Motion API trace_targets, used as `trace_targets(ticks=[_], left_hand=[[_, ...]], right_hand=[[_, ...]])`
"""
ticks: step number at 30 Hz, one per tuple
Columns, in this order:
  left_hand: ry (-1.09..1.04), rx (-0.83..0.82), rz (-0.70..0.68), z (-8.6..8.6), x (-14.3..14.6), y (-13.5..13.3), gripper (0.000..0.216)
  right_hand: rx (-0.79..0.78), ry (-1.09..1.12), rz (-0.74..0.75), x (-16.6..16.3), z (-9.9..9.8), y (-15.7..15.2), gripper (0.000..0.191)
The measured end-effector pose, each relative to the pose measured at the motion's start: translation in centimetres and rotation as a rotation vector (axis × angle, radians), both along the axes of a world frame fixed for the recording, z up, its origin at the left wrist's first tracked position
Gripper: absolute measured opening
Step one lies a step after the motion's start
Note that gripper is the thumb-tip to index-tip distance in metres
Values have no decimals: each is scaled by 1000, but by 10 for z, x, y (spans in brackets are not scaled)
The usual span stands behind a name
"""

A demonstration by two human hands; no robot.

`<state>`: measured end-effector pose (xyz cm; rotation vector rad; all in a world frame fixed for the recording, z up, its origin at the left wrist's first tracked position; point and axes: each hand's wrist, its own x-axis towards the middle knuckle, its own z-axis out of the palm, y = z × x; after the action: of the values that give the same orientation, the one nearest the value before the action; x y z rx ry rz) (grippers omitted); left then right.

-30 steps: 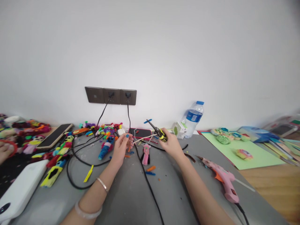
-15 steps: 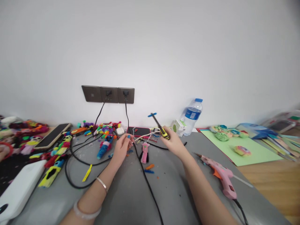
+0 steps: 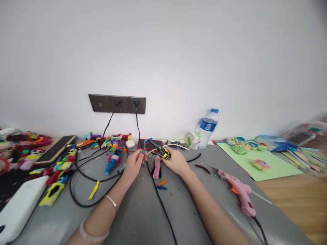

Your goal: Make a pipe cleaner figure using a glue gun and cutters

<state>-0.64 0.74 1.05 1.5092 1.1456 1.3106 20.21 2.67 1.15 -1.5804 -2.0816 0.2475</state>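
My right hand (image 3: 176, 160) is closed round needle-nose pliers (image 3: 167, 153) with yellow and black handles. Their dark jaws point up and left, and a short blue fuzzy piece (image 3: 148, 140) shows at the tip. My left hand (image 3: 135, 164), blue nail polish on the thumb, has its fingers pinched together just below the jaws; a thin pale stem rises there, too small to make out. A white strip (image 3: 176, 145) runs behind both hands. Between them on the table lies a small pink fuzzy figure (image 3: 157, 167) with black sides.
A black cable (image 3: 159, 197) crosses the grey table. Fuzzy figures (image 3: 112, 161), a phone (image 3: 57, 148) and a white device (image 3: 22, 207) lie left. At right are a pink glue gun (image 3: 241, 194), a water bottle (image 3: 208, 129) and green paper (image 3: 270, 163). Another person's hand (image 3: 3, 165) shows at far left.
My right hand has brought the pliers left and down, so their tip with the blue piece is now just above my left fingers. My left hand stays nearly in place.
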Motion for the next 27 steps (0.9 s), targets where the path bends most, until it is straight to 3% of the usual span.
trace_targets(ticks=[6, 10, 13, 20, 27], left_hand=[[26, 17, -38, -3, 2, -1, 28], [30, 8, -11, -6, 2, 1, 25], [-72, -37, 42, -6, 1, 4, 22], [-286, -173, 5, -4, 1, 6, 43], [-431, -229, 36, -6, 4, 5, 44]], right_hand=[[-31, -155, -75, -8, -1, -5, 24], [-41, -126, -81, -8, 1, -5, 23], [-3, -29, -34, -5, 1, -4, 23], [46, 41, 92, -8, 4, -8, 18], [29, 45, 175, -12, 7, -13, 37]])
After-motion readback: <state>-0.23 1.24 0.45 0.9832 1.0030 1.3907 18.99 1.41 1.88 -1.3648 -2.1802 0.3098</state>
